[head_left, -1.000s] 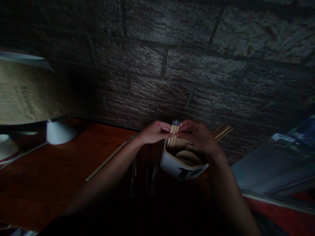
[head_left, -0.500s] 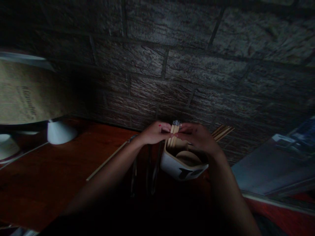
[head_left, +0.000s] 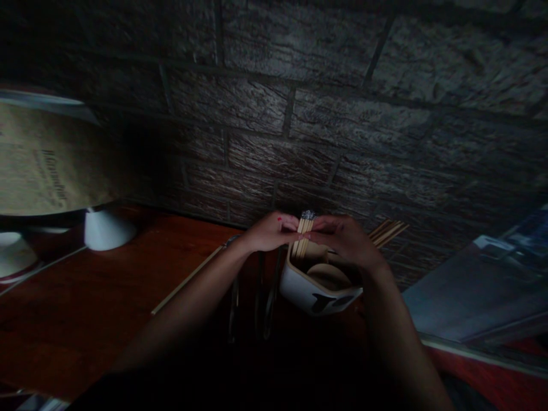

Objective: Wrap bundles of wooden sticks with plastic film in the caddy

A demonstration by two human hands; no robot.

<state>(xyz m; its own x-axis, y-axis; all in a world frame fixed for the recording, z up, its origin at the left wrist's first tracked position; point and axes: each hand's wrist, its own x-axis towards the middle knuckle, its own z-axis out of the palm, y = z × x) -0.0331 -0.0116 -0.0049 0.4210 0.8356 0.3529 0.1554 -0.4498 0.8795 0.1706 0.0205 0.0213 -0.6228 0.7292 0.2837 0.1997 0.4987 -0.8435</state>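
Note:
My left hand (head_left: 274, 231) and my right hand (head_left: 342, 237) meet fingertip to fingertip around a bundle of chopsticks (head_left: 302, 244). The chopsticks are pale wood with silvery decorated tops, and they stand nearly upright with their lower ends inside a white container (head_left: 297, 285). Dark marks show on the container's front. Round pale brown pieces (head_left: 329, 275) lie in it; what they are is hard to make out. More thin sticks (head_left: 389, 233) lean out to the right behind my right hand. One long pale stick (head_left: 188, 278) lies on the table beside my left forearm.
Metal utensils (head_left: 233, 305) with long handles lie left of the container, partly lost in shadow. On the wooden table (head_left: 68, 302) stand a white cone-shaped object (head_left: 107, 231) and a pale cup (head_left: 15, 254), below a burlap-coloured printed shape (head_left: 60, 165). A brick-patterned wall (head_left: 257, 103) rises behind.
Almost nothing differs. The view has shifted very slightly, while both hands keep the same hold on the chopsticks over the container.

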